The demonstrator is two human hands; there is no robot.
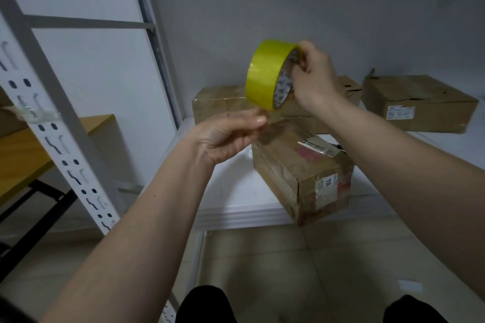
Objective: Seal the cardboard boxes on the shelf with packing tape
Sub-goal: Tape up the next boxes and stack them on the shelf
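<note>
Your right hand is curled round the far rim of the roll of yellow packing tape, fingers hooked into its core, holding it on edge in the air. Your left hand sits just below and nearer you, thumb and fingers pinched together at the roll's lower edge; whether they nip a loose tape end you cannot tell. Directly beneath both hands, on the white shelf, lies the nearest cardboard box, skewed so one corner juts past the shelf's front lip. Its top carries labels and glossy old tape. Behind your right wrist a second box stands against the back wall, partly hidden by the roll and your forearm. Off to the right of your right hand, well apart from the near one, a third box rests with a torn flap sticking up at its left back corner. Left of your left hand there is bare shelf surface up to the side edge. Farther left the slotted white upright of the rack slants across, with a wooden tabletop on dark legs beyond it. The wall behind is plain pale grey, and pale floor tiles spread below the shelf's front lip, above your dark-clad knees.
</note>
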